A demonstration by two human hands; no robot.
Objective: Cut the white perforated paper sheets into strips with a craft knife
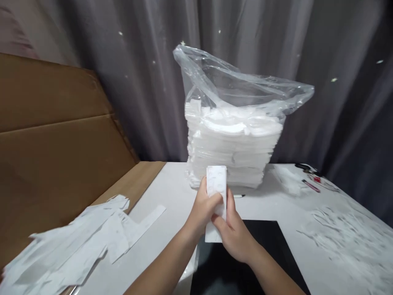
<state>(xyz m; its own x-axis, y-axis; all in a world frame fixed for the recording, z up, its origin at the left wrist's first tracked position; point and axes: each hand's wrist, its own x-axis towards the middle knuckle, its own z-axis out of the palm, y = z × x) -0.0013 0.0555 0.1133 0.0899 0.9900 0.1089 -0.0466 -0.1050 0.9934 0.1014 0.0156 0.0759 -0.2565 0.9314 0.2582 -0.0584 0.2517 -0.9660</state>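
Over the black mat by the near edge of the tabletop, our left hand and right hand clasp a white strip stack, not yet put down. Loose strips toward the left edge look unsorted; near the far edge, the plastic bag looks well filled.

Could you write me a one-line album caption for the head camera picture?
Left hand and right hand hold a white bundle over a black mat, a clear bag behind.
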